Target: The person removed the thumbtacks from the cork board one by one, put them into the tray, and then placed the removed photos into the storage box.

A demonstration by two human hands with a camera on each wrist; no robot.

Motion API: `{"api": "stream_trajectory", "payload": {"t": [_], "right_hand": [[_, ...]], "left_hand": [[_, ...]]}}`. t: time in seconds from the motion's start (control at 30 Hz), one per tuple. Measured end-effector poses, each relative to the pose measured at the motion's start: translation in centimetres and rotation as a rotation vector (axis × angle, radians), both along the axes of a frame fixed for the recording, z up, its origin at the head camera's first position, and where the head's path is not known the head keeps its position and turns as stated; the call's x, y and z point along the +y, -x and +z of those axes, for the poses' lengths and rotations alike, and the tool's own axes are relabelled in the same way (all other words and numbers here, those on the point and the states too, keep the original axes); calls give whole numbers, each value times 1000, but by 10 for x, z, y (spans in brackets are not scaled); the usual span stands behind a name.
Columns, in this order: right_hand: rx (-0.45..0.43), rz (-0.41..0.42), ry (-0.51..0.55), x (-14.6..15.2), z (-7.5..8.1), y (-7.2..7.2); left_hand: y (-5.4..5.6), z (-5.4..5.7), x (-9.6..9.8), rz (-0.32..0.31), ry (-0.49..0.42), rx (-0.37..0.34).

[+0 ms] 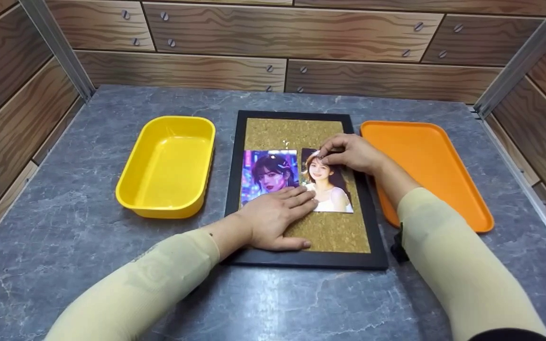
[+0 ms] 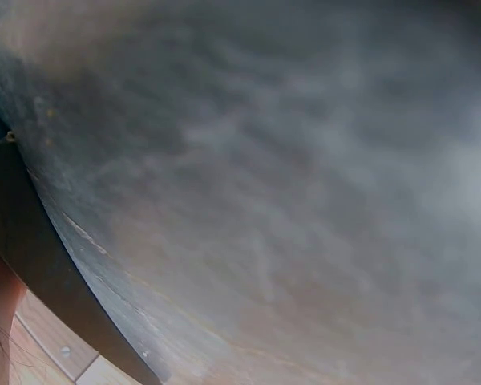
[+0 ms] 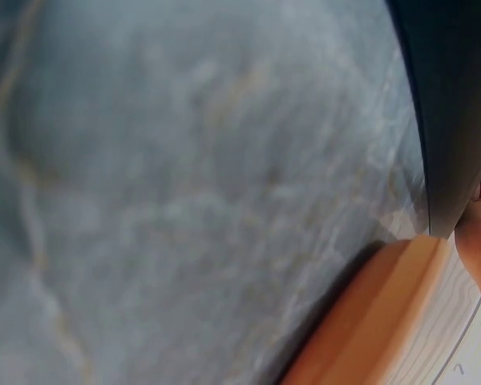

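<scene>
Two photo prints lie side by side on a cork board point(image 1: 296, 132) with a black frame. The purple-toned photo point(image 1: 266, 170) has a small clear push pin point(image 1: 273, 156) at its top. My left hand point(image 1: 277, 213) rests flat across the lower parts of both, its fingertips on the light-toned photo point(image 1: 332, 196). At that photo's upper edge my right hand point(image 1: 349, 152) pinches what looks like a push pin, mostly hidden by the fingertips. A few clear pins point(image 1: 286, 143) lie on the cork above the photos. In the right wrist view, part of the right hand point(image 3: 479, 233) shows behind the frame's edge.
A yellow bin point(image 1: 166, 166) stands left of the board on the grey marbled table point(image 1: 74, 227). Right of the board lies an orange tray point(image 1: 429, 161), partly beneath the right forearm. Wood-patterned walls point(image 1: 292, 33) enclose the back and sides.
</scene>
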State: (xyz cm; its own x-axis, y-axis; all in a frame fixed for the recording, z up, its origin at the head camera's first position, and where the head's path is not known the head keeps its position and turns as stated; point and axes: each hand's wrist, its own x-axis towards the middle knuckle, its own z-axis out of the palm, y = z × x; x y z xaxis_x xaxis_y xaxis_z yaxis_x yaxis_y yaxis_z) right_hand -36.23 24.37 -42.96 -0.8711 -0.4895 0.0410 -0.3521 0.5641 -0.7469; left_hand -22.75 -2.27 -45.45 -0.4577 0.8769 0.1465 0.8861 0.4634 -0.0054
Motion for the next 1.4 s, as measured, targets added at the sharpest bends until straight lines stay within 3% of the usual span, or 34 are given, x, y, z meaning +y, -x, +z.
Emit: {"api": "stream_trajectory", "payload": {"t": [0.23, 0.47, 0.73, 1.4], "right_hand": [[-24, -34, 6, -3, 1, -2], [-67, -34, 8, -14, 26, -23], [-68, -52, 20, -3, 1, -2], [68, -99, -30, -3, -4, -1]], "left_hand": [[0, 0, 0, 1, 6, 4], [0, 0, 0, 0, 9, 2], [1, -1, 0, -7, 4, 6], [0, 0, 1, 1, 12, 10]]}}
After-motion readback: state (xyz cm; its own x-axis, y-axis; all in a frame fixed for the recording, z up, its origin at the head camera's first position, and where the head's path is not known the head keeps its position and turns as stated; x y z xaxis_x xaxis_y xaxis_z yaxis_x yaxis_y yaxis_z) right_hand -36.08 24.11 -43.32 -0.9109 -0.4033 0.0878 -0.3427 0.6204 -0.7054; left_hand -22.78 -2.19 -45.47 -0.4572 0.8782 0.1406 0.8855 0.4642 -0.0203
